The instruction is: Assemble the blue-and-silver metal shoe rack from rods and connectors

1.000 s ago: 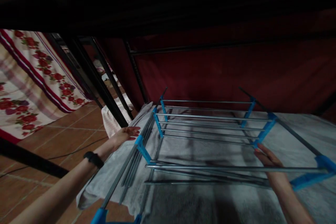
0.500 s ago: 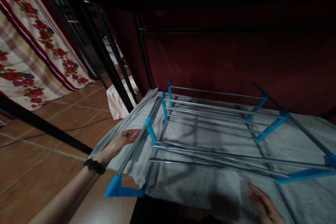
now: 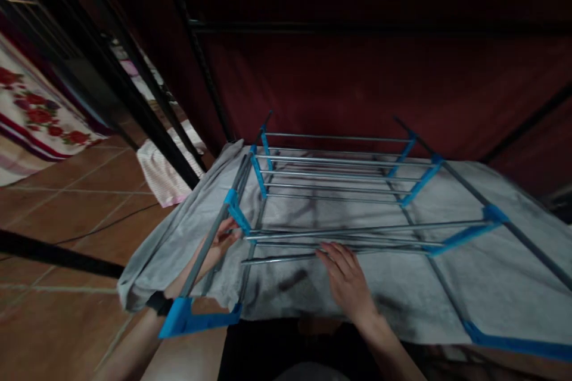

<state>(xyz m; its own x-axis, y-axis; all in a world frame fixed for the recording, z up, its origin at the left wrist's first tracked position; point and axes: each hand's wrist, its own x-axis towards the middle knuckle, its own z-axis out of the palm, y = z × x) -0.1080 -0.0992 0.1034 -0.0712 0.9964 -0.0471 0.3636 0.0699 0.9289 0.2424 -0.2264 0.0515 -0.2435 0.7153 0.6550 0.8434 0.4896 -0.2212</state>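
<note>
A drying rack of grey metal tubes with blue plastic brackets (image 3: 241, 218) lies on a grey cloth. My left hand (image 3: 221, 244), a black band at its wrist, is behind the rack's left side tube, fingers apart near the rod ends at a blue bracket; the tube partly covers it. My right hand (image 3: 346, 277) lies over the front of the rack, its fingers bent across a loose-ended metal rod (image 3: 279, 259); its thumb is hidden. Several more rods (image 3: 348, 162) span the brackets farther back.
The grey cloth (image 3: 500, 286) covers the surface under the rack. Dark metal posts (image 3: 147, 89) stand at left, with a dark red cloth (image 3: 357, 83) behind. A striped towel (image 3: 165, 164) and a flowered fabric (image 3: 40, 113) are over the tiled floor (image 3: 80, 190).
My right hand has moved left and forward onto the front rods. My left hand has shifted closer to the bracket's rod ends. The front rods have shifted, and the view has turned right.
</note>
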